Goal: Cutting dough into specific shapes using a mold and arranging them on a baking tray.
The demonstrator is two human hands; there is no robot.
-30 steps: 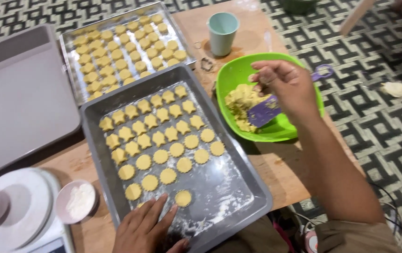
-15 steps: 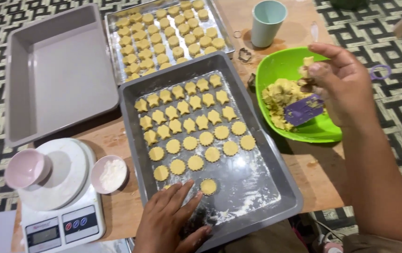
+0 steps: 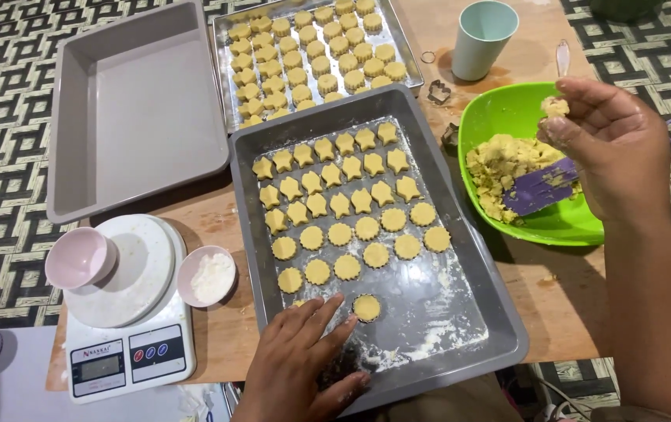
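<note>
My left hand (image 3: pixel 304 359) lies flat with fingers spread on the near end of a grey baking tray (image 3: pixel 492 312), beside a round dough cookie (image 3: pixel 366 307). Rows of star-shaped and round cookies (image 3: pixel 343 207) fill the tray's far half. My right hand (image 3: pixel 609 148) hovers over a green bowl (image 3: pixel 507 109) of yellow dough (image 3: pixel 495 168), pinching a small lump of dough (image 3: pixel 556 106) in its fingertips. A purple scraper (image 3: pixel 538 187) rests in the bowl under that hand.
A second tray full of cookies (image 3: pixel 312 55) sits at the back, an empty grey pan (image 3: pixel 136 109) to its left. A kitchen scale (image 3: pixel 128 328) with a pink cup (image 3: pixel 81 258) and a small bowl of flour (image 3: pixel 209 275) stands front left. A teal cup (image 3: pixel 484 39) and metal cutters (image 3: pixel 438 92) are near the bowl.
My right hand has lifted out of the green bowl with a small lump of dough. My left hand has stayed on the near end of the tray. The view has shifted left.
</note>
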